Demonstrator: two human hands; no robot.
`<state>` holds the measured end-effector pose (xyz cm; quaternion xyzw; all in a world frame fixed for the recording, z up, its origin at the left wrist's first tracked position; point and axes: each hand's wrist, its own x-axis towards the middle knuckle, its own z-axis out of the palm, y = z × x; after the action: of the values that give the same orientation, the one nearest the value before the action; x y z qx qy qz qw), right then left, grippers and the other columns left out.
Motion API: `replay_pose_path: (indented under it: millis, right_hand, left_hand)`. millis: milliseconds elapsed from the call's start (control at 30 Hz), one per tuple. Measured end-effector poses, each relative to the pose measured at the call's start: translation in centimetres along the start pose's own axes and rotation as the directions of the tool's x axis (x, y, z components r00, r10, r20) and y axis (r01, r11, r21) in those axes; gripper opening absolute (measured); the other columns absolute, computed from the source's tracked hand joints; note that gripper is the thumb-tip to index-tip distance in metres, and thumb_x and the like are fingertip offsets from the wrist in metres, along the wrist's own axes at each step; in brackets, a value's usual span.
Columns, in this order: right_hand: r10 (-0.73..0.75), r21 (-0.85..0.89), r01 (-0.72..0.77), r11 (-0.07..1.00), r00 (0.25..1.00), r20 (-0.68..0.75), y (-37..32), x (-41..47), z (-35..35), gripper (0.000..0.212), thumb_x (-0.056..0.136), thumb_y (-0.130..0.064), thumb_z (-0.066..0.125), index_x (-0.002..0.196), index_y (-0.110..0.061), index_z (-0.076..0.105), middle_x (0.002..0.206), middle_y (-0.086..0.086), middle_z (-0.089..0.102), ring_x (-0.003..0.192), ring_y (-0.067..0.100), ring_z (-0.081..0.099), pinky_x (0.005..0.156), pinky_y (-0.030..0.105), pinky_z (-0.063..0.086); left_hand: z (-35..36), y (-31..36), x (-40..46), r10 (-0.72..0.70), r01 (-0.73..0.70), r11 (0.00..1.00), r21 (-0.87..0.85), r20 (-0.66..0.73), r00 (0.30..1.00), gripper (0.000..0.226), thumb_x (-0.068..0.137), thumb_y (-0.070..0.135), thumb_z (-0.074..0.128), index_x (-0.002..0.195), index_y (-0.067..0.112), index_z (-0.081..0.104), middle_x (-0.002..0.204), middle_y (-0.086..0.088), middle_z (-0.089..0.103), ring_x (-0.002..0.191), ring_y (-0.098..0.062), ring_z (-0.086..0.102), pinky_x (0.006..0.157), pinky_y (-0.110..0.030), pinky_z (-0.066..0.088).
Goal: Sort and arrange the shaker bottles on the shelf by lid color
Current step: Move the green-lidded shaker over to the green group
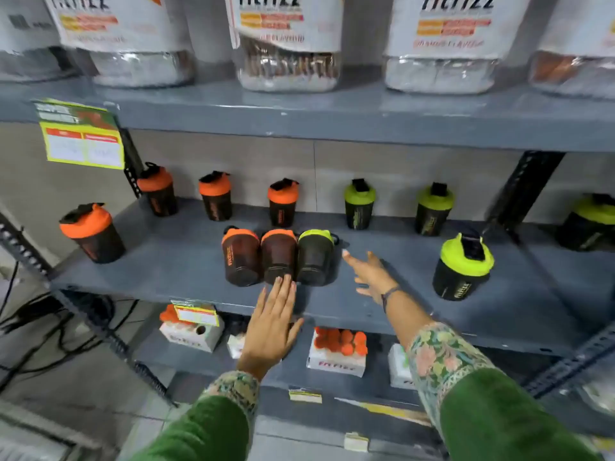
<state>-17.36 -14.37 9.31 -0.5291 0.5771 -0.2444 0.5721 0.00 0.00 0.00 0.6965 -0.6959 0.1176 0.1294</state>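
Note:
Dark shaker bottles stand on the grey shelf (186, 271). Orange-lidded ones line the back left (216, 196), with one more at the front left (91, 232). Green-lidded ones line the back right (359, 204), and one stands at the front right (464, 266). In the middle lie three bottles side by side: two orange-lidded (241, 256) (279, 256) and one green-lidded (314, 257). My left hand (273, 327) is open, its fingertips at the base of the middle lying bottle. My right hand (371, 274) is open, fingers spread, just right of the lying green-lidded bottle and apart from it.
Large clear tubs (288, 41) of product stand on the shelf above. A yellow-green price card (81, 138) hangs at the upper left. Boxes with orange balls (337, 351) sit on the shelf below. Metal uprights (525, 191) frame the rack. Cables (40, 324) lie on the floor at left.

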Motion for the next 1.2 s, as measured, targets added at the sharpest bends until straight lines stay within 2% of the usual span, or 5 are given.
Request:
replay_pose_path:
  millis: [67,367,467,767,1200]
  right_hand:
    - [0.093,0.051,-0.097,0.994,0.992,0.080,-1.1,1.4,1.1,0.096,0.080,-0.057,0.059,0.150,-0.024,0.003,0.126,0.005,0.052,0.102,0.026,0.056,0.071,0.034,0.049]
    - [0.117,0.051,-0.119,0.992,0.992,0.034,-3.3,6.4,5.9,0.132,0.058,-0.045,0.084,0.148,-0.022,-0.009,0.154,0.002,0.027,0.135,0.030,0.040,0.105,0.051,0.040]
    - [0.102,0.077,-0.107,0.991,0.993,0.058,-3.7,6.5,5.8,0.137,0.053,-0.039,0.087,0.149,-0.024,-0.008,0.154,-0.001,0.030,0.125,0.024,0.050,0.087,0.045,0.053]
    - [-0.491,-0.135,0.472,0.871,0.838,-0.241,1.2,2.0,3.2,0.116,0.055,-0.037,0.082,0.146,-0.037,0.009,0.131,-0.010,0.050,0.125,0.023,0.052,0.102,0.041,0.046]
    - [-0.532,-0.058,0.533,0.844,0.820,-0.212,5.2,2.7,5.1,0.138,0.046,-0.047,0.087,0.146,-0.039,-0.008,0.150,-0.004,0.019,0.142,0.010,0.020,0.116,0.030,0.023]
  left_hand:
    - [1.0,-0.9,-0.2,-0.024,0.024,0.999,-0.027,0.020,1.000,0.066,0.097,0.049,0.019,0.146,0.004,0.026,0.153,-0.011,0.028,0.146,-0.021,0.006,0.116,-0.038,0.008]
    - [3.1,-1.3,-0.6,-0.031,0.037,0.995,-0.088,0.071,0.997,0.065,0.092,0.049,0.038,0.142,0.007,0.038,0.149,-0.007,0.039,0.139,-0.021,0.029,0.112,-0.042,0.023]
    - [2.8,-1.3,-0.5,-0.023,0.029,0.997,-0.076,0.085,0.996,0.064,0.096,0.050,0.027,0.141,0.007,0.039,0.148,-0.007,0.040,0.138,-0.021,0.029,0.112,-0.041,0.021]
    - [2.4,-1.3,-0.3,-0.035,0.044,0.995,-0.088,0.098,0.995,0.064,0.091,0.048,0.041,0.140,0.008,0.041,0.146,-0.008,0.043,0.137,-0.021,0.032,0.112,-0.041,0.023]
    - [2.2,-0.6,-0.2,-0.119,0.126,0.988,-0.084,0.088,0.989,0.061,0.098,0.048,0.021,0.139,0.008,0.043,0.144,-0.009,0.046,0.134,-0.021,0.036,0.113,-0.038,0.022]
